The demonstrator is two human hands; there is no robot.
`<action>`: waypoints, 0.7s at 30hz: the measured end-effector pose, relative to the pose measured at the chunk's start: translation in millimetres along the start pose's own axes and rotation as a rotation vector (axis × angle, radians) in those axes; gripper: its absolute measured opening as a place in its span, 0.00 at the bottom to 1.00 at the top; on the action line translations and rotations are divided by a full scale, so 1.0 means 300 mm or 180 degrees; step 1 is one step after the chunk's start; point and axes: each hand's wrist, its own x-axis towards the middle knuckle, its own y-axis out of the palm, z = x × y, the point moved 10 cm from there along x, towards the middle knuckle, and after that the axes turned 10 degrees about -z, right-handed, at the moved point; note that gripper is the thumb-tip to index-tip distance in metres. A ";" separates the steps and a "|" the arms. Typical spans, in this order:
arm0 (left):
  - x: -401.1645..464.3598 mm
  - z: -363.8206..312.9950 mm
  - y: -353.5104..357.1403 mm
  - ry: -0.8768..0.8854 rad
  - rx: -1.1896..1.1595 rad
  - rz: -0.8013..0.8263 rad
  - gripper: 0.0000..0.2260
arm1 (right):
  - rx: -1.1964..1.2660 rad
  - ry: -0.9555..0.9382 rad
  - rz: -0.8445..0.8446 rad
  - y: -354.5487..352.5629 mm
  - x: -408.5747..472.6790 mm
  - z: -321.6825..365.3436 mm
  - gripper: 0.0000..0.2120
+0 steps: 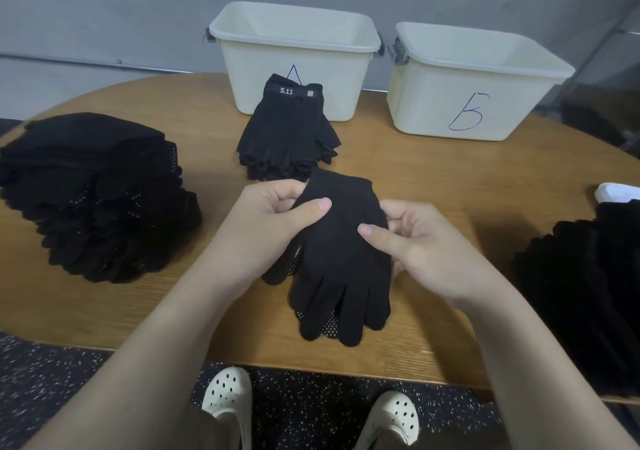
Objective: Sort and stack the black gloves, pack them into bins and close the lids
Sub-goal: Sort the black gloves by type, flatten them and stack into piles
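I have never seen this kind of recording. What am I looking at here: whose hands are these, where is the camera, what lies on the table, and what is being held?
There is no machine here. A person wears a camera on the head, so the one picture looks forward and down over their own arms and shoes.

The left hand and the right hand together hold black gloves, thumbs pressed on top. White dots show on a glove underneath, so it seems to be more than one.

On the wooden table lie a big pile of black gloves at the left, a smaller stack with a "5.11" label in the middle, and more dark gloves at the right edge. Behind stand two open pale bins, one marked A and one marked B. No lids are visible, and no gloves show in them.
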 end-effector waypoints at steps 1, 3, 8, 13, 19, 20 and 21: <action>0.001 0.000 -0.001 0.0018 0.0040 -0.0008 0.05 | -0.0024 -0.0022 -0.0055 -0.005 0.001 -0.001 0.09; 0.006 0.005 -0.003 0.0051 0.0148 -0.0040 0.05 | -0.0059 -0.0110 -0.0172 -0.014 0.002 -0.001 0.09; 0.020 0.008 -0.016 0.0394 0.0803 -0.0244 0.03 | -0.0359 -0.0316 -0.0463 -0.038 0.020 -0.016 0.07; 0.034 0.022 -0.028 0.0572 0.1222 -0.0419 0.04 | -0.0865 -0.0365 -0.0682 -0.050 0.027 -0.019 0.09; 0.055 0.034 -0.059 0.0576 0.1550 -0.0755 0.05 | -0.1362 -0.0358 -0.1050 -0.075 0.054 -0.040 0.08; 0.058 0.036 -0.062 0.0576 0.1615 -0.0797 0.05 | -0.1419 -0.0358 -0.1093 -0.078 0.057 -0.042 0.07; 0.061 0.039 -0.064 0.0572 0.1682 -0.0833 0.05 | -0.1468 -0.0351 -0.1128 -0.080 0.060 -0.044 0.07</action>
